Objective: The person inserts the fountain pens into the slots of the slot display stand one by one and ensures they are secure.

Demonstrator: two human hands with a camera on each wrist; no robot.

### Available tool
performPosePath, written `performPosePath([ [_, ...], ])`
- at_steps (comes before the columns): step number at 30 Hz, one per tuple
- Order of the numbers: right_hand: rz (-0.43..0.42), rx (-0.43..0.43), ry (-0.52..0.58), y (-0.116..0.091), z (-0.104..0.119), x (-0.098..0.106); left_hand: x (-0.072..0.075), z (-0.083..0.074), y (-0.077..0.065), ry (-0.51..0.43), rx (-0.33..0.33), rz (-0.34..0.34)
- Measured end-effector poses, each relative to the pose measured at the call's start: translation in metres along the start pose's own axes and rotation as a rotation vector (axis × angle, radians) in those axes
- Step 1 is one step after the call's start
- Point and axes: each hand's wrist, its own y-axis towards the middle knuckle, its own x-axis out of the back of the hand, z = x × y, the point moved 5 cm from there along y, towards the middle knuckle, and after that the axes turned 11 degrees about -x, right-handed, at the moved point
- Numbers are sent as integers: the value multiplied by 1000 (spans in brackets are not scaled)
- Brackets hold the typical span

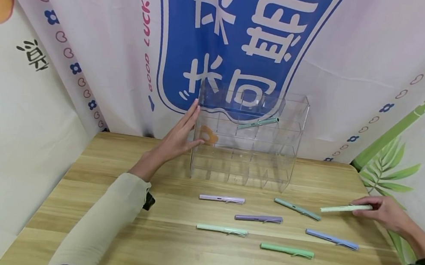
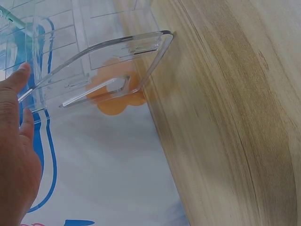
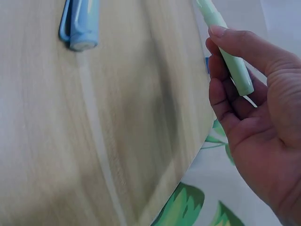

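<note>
A clear acrylic rack [image 1: 243,155] with tiers of small compartments stands at the back of the table. My left hand [image 1: 178,139] rests on its left side, thumb toward the front edge and fingers extended; the left wrist view shows the hand [image 2: 19,136] against the clear side panel [image 2: 113,80]. A teal pen [image 1: 259,123] lies slanted in an upper tier. Over the table's right side, my right hand [image 1: 383,213] pinches a pale green pen [image 1: 340,208] between thumb and fingers. In the right wrist view that pen [image 3: 233,63] points away from the palm.
Several pens lie on the wooden table [image 1: 146,246] before the rack: lilac [image 1: 221,198], purple [image 1: 258,218], mint [image 1: 221,229], green [image 1: 286,250], blue [image 1: 331,239] and grey-green [image 1: 297,209]. A printed curtain [image 1: 358,78] hangs right behind the rack.
</note>
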Motion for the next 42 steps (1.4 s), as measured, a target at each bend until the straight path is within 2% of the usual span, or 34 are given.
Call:
performPosePath([
  [5,11,10,18,1,7,0,0,0,0,0,2,-1],
  [12,-25,27,30,5,20,6,1,-1,1,0,15,6],
  [27,-54,-40,63,13,47,14,1,-1,1,-4,24,15],
  [34,-51,-21,101,19,61,17,0,0,1,-8,41,25],
  [42,-75,19,64,25,79,22,0,1,1,-2,58,30],
])
